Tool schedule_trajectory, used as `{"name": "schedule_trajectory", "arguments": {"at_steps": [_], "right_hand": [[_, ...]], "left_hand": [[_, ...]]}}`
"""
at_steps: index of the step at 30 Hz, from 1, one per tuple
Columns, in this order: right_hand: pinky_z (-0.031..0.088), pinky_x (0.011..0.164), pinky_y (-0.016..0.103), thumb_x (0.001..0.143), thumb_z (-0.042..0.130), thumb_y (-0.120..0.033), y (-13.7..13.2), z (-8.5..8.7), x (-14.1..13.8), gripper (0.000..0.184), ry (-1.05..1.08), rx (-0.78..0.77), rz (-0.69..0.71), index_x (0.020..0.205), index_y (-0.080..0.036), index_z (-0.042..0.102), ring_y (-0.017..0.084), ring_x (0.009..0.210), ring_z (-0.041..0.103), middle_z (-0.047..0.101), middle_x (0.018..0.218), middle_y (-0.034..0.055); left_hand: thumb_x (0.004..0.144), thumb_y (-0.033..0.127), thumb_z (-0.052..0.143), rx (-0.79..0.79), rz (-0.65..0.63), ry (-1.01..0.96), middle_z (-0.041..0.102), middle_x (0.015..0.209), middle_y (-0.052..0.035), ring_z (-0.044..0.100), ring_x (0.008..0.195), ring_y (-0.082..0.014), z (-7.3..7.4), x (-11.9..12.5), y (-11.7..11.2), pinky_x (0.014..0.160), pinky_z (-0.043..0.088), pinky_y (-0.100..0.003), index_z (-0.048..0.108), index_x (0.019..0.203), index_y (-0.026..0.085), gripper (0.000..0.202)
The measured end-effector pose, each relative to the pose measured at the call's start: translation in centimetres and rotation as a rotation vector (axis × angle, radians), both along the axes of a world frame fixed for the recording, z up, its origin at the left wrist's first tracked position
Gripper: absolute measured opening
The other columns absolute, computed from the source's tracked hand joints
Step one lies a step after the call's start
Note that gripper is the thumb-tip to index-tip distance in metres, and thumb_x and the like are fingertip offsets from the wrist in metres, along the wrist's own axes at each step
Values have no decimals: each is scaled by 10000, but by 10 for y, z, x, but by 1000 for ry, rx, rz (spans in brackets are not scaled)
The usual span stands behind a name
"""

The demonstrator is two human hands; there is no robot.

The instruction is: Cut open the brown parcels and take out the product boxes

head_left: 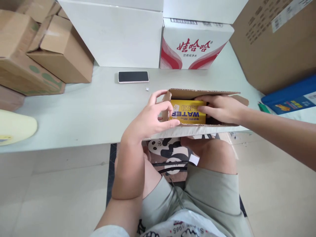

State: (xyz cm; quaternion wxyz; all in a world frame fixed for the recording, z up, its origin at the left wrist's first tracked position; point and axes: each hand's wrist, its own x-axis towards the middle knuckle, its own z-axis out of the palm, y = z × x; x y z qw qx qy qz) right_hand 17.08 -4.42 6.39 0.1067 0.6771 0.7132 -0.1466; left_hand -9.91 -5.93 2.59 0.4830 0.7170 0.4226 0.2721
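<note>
An opened cardboard box (197, 93) lies near the front edge of the table, long and narrow from left to right. Inside its left part sits a yellow box (189, 113) with "WATER" printed in blue. My left hand (160, 113) wraps round the left end of the cardboard box, thumb at the near wall and fingers at the far corner. From the right, my right hand (221, 107) reaches into the box, its fingers on the right end of the yellow box. The dark space under my right hand is partly hidden.
A phone (133, 76) and a small white piece (147, 89) lie behind. White cartons (128, 36), one with red lettering (195, 46), stand at the back. Brown boxes (66, 49) are left, a big carton (276, 49) and blue box (291, 95) right. A pale yellow object (17, 126) lies front left.
</note>
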Motion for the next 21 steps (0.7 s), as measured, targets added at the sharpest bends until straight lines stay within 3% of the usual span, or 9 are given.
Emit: {"name": "schedule_trajectory", "arguments": {"at_steps": [5,9,14,17,21], "right_hand": [[604,805,388,963,474,-497,-5,0,16,543,206,82,4,1381,-250,718,288,923,764,809,981,63],[623,843,425,947,492,-477,-14,4,28,497,340,144,28,1297,-223,737,274,790,755,795,832,55],[640,901,451,943,507,-481,-30,12,32,520,452,85,18,1381,-243,654,288,871,789,832,989,55],[626,990,453,979,491,-499,-38,14,37,509,550,55,-14,1414,-269,621,294,1064,790,829,1106,65],[568,1122,464,1008,468,-508,-42,9,51,516,647,27,46,1457,-282,586,282,1337,693,781,1311,87]], "left_hand": [[847,374,791,-3,-5,-19,280,1687,-74,290,1647,-357,-1,1,1,1080,635,-440,573,849,218,269],[839,365,795,15,-8,-3,299,1679,-82,305,1644,-352,-1,0,3,1172,574,-493,557,849,221,278],[836,394,795,16,-27,-5,297,1683,-96,251,1673,-345,0,-2,5,1213,538,-494,544,821,221,306],[833,406,800,17,-24,-11,306,1688,-90,289,1657,-349,-1,-4,5,1155,586,-476,549,829,222,311],[818,397,810,18,-29,-18,307,1701,-92,305,1649,-340,-1,-5,6,1079,630,-434,540,846,227,320]]}}
